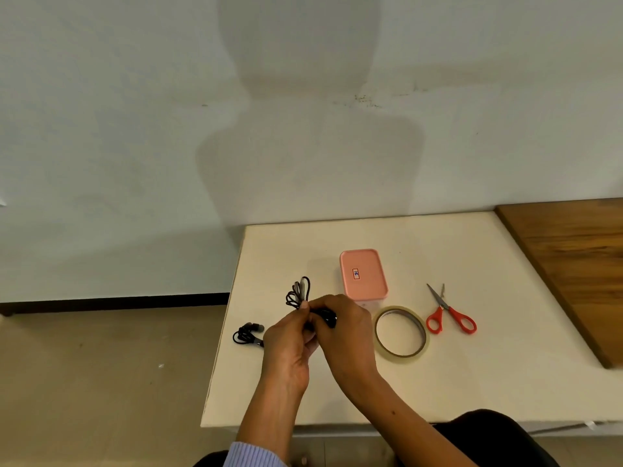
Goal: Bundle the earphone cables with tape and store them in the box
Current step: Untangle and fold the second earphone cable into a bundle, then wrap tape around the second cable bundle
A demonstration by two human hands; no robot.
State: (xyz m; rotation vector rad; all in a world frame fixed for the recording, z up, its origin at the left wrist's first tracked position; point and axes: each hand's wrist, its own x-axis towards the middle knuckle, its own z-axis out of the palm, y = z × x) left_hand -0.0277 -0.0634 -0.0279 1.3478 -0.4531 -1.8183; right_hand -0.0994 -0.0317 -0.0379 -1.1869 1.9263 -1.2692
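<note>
A person seated at a white table (472, 382) works both hands together above its near half; the left hand (290, 342) and right hand (344, 326) have their fingers pinched shut on a black earphone cable (325, 316), gathered into a short dark bundle whose exact wrap is hard to make out behind the knuckles; a second coiled black earphone (247, 335) lies by the table's left edge; a roll of clear tape (401, 332) and red-handled scissors (450, 313) rest to the right; another looped cable (300, 293) lies just beyond the hands; farther back stands the closed pink box (363, 274).
</note>
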